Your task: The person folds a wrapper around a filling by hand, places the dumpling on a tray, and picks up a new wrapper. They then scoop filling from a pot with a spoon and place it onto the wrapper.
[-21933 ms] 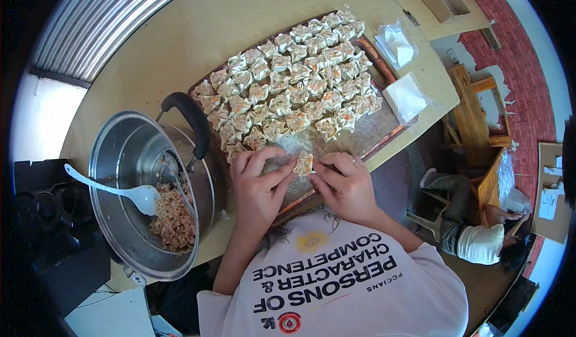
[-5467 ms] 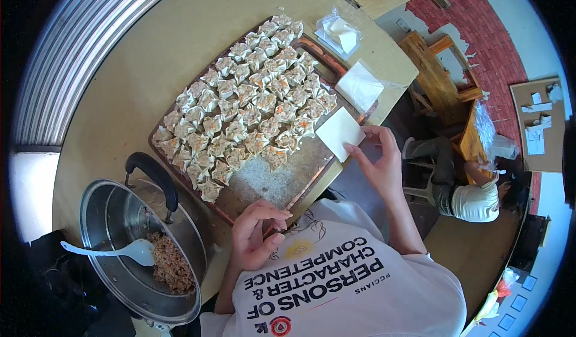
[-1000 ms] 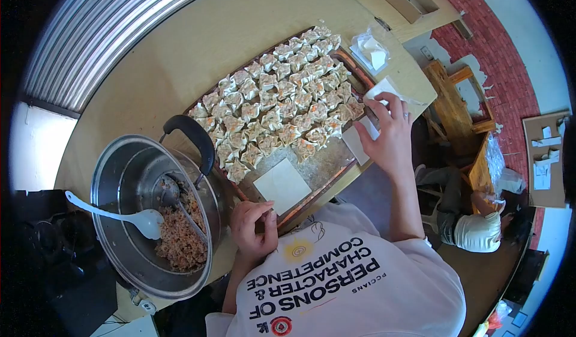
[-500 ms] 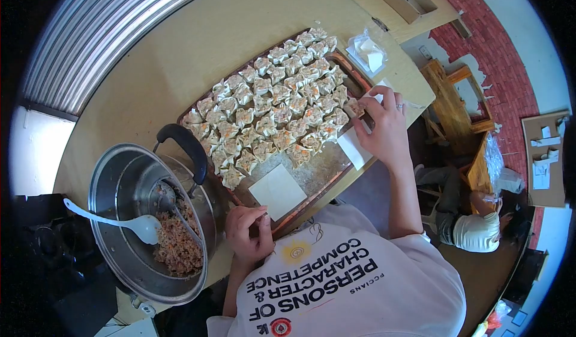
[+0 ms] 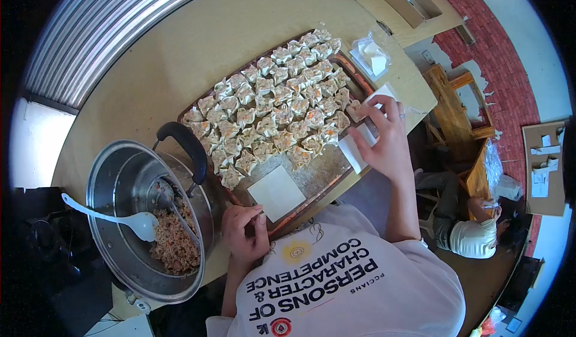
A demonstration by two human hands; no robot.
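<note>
A metal tray (image 5: 324,188) holds rows of open-topped dumplings (image 5: 264,103) with pale wrappers and orange-flecked filling. At its right edge my right hand (image 5: 389,142) has thumb and fingers apart, the fingertips beside a dumpling (image 5: 355,110) at the end of the rows. My left hand (image 5: 247,235) is at the near left corner, thumb and forefinger pinched; whatever is between them is too small to name. Just beyond those fingers a square wrapper (image 5: 276,193) lies flat on the tray.
Left of the tray stands a steel pot (image 5: 129,283) with meat filling (image 5: 177,247), a white ladle (image 5: 141,224) and a metal spoon. More wrappers (image 5: 358,151) lie by the tray's right edge, and a plastic bag (image 5: 370,56) beyond. Another person (image 5: 471,236) sits at right.
The dumpling held in my right hand now sits at the end of the rows. My right thumb and fingers have spread apart. My left hand stays nearly in place.
</note>
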